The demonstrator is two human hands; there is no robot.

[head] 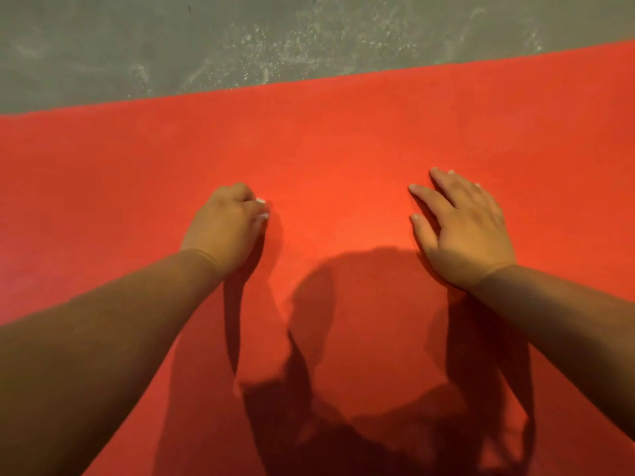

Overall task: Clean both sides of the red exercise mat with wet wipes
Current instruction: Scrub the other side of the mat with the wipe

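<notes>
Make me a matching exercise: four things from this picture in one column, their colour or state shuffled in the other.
Things:
1. left hand
2. right hand
3. mat
4. floor

Colour or state:
a. grey
b. flat on the mat, fingers straight
c. red
d. fingers curled

Pairs: 1-d, 2-b, 3-c, 4-a

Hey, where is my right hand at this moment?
In the head view, the right hand lies flat on the red mat, right of centre, apart from the curled left hand.
</notes>
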